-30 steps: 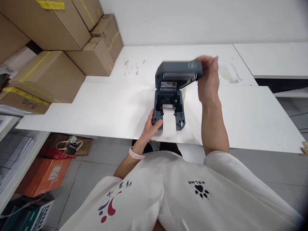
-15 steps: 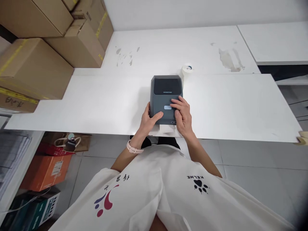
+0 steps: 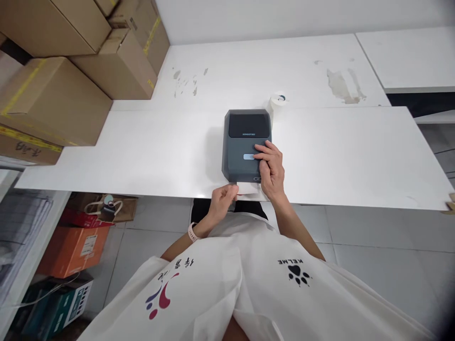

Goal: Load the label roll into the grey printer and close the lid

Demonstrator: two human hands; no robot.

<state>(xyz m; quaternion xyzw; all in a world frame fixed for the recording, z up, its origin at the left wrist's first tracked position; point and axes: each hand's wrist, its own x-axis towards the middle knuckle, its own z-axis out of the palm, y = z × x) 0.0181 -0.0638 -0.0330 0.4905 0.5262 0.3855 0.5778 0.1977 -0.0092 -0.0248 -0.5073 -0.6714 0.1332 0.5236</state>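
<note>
A dark grey label printer [image 3: 236,161] with a black glossy window and a small light panel lies near the front edge of the white table. From its front end sticks out a white paper label [image 3: 248,188]. My left hand [image 3: 222,201] pinches the label's left edge between thumb and fingers. My right hand [image 3: 272,168] holds the printer's right front corner, its fingers lying over the top beside the light panel and its thumb bent. Behind the printer's far right corner stands a white paper roll [image 3: 276,103], partly hidden.
Cardboard boxes [image 3: 53,104] with yellow tape are piled on the left end of the table [image 3: 337,161]. Below, an orange box [image 3: 76,251] and a teal box [image 3: 64,308] sit by a shelf. Another white surface [image 3: 408,61] adjoins at the far right.
My left hand has let go of the printer's left side and moved down to pinch the label. My right hand stays on the printer.
</note>
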